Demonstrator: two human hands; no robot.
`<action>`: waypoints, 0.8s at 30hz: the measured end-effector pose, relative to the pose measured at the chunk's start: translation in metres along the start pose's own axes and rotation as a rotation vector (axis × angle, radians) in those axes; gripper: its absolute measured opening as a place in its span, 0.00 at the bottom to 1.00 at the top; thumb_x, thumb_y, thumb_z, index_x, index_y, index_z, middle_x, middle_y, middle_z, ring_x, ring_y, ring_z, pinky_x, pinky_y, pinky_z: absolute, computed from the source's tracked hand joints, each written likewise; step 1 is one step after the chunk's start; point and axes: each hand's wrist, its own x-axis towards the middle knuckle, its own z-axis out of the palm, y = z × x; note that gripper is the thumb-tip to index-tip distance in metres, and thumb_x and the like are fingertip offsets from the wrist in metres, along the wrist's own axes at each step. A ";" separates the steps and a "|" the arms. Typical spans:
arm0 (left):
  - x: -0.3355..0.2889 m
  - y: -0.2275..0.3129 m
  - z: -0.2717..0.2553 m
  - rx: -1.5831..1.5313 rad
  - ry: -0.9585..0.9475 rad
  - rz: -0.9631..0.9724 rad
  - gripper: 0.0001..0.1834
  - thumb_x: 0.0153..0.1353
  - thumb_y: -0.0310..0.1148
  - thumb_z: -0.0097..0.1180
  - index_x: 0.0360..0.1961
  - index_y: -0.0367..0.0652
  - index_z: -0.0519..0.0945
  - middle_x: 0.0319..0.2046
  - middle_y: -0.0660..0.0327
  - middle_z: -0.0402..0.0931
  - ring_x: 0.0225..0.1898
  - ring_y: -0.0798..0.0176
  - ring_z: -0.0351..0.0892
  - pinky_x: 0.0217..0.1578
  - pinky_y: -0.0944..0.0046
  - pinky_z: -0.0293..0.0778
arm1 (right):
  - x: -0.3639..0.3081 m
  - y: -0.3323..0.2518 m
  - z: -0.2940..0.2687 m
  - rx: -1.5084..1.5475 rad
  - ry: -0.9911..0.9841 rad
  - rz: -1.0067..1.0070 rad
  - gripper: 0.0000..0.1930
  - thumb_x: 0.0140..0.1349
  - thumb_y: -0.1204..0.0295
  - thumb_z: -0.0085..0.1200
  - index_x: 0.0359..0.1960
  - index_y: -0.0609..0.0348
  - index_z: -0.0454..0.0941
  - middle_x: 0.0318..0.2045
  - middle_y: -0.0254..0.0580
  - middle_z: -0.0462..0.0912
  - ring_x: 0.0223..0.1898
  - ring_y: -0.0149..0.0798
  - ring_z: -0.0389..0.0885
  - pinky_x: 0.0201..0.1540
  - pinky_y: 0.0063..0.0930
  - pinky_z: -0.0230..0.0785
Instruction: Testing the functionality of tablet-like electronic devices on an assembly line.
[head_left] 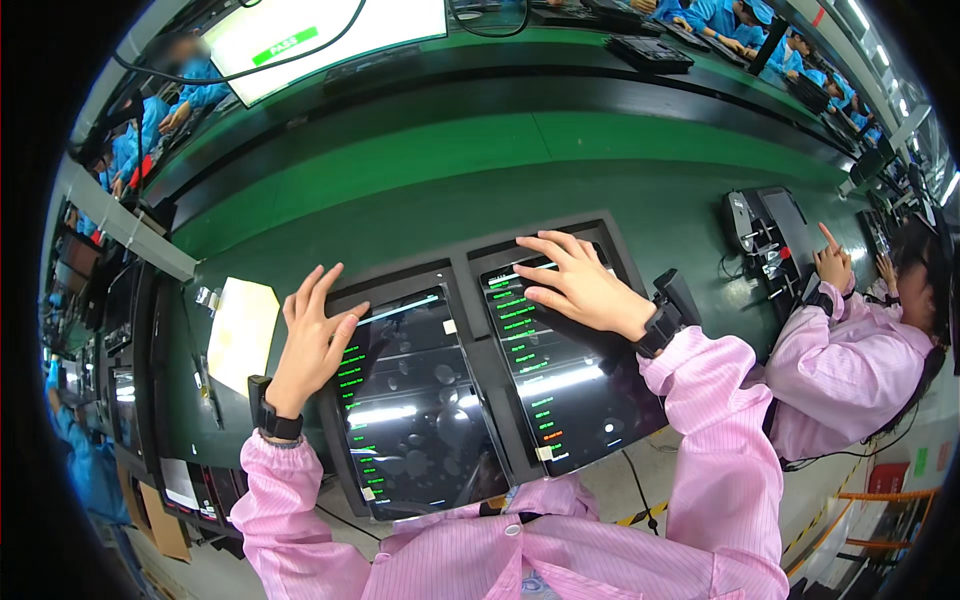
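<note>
1. Head view, step in hand: judging by the coloured text lists lit on both screens, I take this to be an on-screen check of the left tablet (415, 400) and the right tablet (570, 375), side by side in a dark tray (468, 300).
2. Head view, left hand (318, 340): fingers spread and extended away from the body, grasping nothing. The thumb reaches the left tablet's upper left corner; I cannot tell whether it touches. That tablet lies right of these fingers.
3. Head view, right hand (580, 285): palm down above the right tablet's upper end, fingers fanned leftward, loose, clasping nothing. Most of the screen lies nearer the body than these fingertips.
4. Head view, next move: in my judgement, it calls for one light fingertip, the others kept clear of the glass.
</note>
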 end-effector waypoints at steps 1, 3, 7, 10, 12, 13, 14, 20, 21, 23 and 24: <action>-0.001 -0.001 0.002 -0.003 -0.011 -0.013 0.19 0.68 0.41 0.41 0.46 0.48 0.83 0.65 0.52 0.57 0.68 0.48 0.48 0.64 0.46 0.42 | -0.001 0.000 0.002 0.009 -0.028 0.027 0.19 0.66 0.58 0.47 0.53 0.53 0.76 0.63 0.43 0.63 0.65 0.48 0.56 0.64 0.45 0.51; -0.003 -0.002 0.004 -0.012 -0.042 -0.048 0.19 0.68 0.41 0.40 0.47 0.48 0.83 0.66 0.53 0.56 0.69 0.49 0.46 0.65 0.49 0.41 | -0.002 0.001 0.003 -0.003 0.001 0.017 0.19 0.66 0.58 0.47 0.53 0.54 0.76 0.63 0.42 0.63 0.65 0.48 0.56 0.64 0.45 0.52; -0.003 -0.003 0.006 -0.035 -0.038 -0.055 0.21 0.69 0.43 0.38 0.47 0.48 0.83 0.66 0.53 0.56 0.69 0.49 0.46 0.65 0.49 0.41 | 0.001 0.005 0.003 -0.016 0.018 0.025 0.18 0.66 0.59 0.47 0.52 0.55 0.77 0.62 0.42 0.64 0.65 0.48 0.56 0.64 0.44 0.52; -0.002 -0.004 0.006 -0.043 -0.034 -0.050 0.21 0.69 0.43 0.38 0.47 0.48 0.83 0.66 0.53 0.57 0.69 0.49 0.46 0.65 0.49 0.41 | 0.007 0.007 0.002 -0.012 0.019 0.032 0.18 0.66 0.60 0.46 0.51 0.55 0.77 0.62 0.42 0.64 0.65 0.48 0.57 0.64 0.44 0.52; -0.002 -0.005 0.006 -0.049 -0.033 -0.050 0.21 0.69 0.43 0.38 0.47 0.48 0.83 0.66 0.53 0.57 0.69 0.49 0.46 0.65 0.49 0.41 | 0.010 0.004 -0.002 -0.017 0.031 0.034 0.17 0.66 0.61 0.47 0.50 0.55 0.77 0.62 0.42 0.64 0.65 0.48 0.57 0.64 0.45 0.52; -0.002 -0.005 0.006 -0.050 -0.031 -0.051 0.21 0.69 0.43 0.38 0.47 0.48 0.83 0.65 0.53 0.57 0.69 0.49 0.46 0.65 0.49 0.41 | 0.009 0.001 -0.006 -0.030 0.044 0.034 0.16 0.66 0.61 0.47 0.50 0.54 0.78 0.62 0.41 0.64 0.65 0.47 0.57 0.63 0.45 0.52; -0.002 -0.005 0.006 -0.051 -0.029 -0.051 0.21 0.69 0.43 0.38 0.47 0.48 0.83 0.65 0.53 0.57 0.69 0.49 0.46 0.65 0.49 0.41 | 0.009 -0.003 -0.011 -0.056 -0.004 0.095 0.16 0.65 0.62 0.48 0.49 0.54 0.78 0.62 0.41 0.65 0.65 0.47 0.57 0.63 0.45 0.52; -0.004 -0.007 0.011 -0.094 0.007 -0.057 0.18 0.68 0.39 0.42 0.46 0.48 0.84 0.64 0.51 0.58 0.68 0.48 0.48 0.64 0.48 0.41 | -0.069 -0.072 -0.050 0.075 0.006 -0.119 0.10 0.56 0.63 0.56 0.38 0.47 0.83 0.58 0.37 0.71 0.62 0.42 0.64 0.59 0.41 0.55; -0.004 -0.007 0.012 -0.102 0.004 -0.063 0.18 0.68 0.39 0.42 0.46 0.48 0.84 0.64 0.52 0.58 0.68 0.48 0.47 0.64 0.49 0.41 | -0.083 -0.087 -0.050 0.087 -0.073 -0.120 0.10 0.56 0.62 0.57 0.37 0.45 0.84 0.59 0.35 0.71 0.62 0.41 0.64 0.59 0.39 0.55; -0.004 -0.008 0.013 -0.108 0.004 -0.060 0.18 0.68 0.39 0.42 0.46 0.48 0.84 0.65 0.53 0.58 0.68 0.48 0.47 0.64 0.49 0.41 | -0.101 -0.102 -0.045 0.142 -0.068 -0.093 0.10 0.56 0.62 0.56 0.39 0.44 0.84 0.61 0.34 0.69 0.63 0.39 0.63 0.58 0.37 0.55; -0.004 -0.009 0.013 -0.107 0.007 -0.063 0.18 0.68 0.39 0.42 0.46 0.47 0.84 0.65 0.53 0.58 0.68 0.49 0.47 0.64 0.49 0.41 | -0.109 -0.105 -0.043 0.136 -0.069 -0.076 0.12 0.57 0.62 0.56 0.42 0.42 0.83 0.62 0.32 0.68 0.63 0.38 0.63 0.57 0.36 0.55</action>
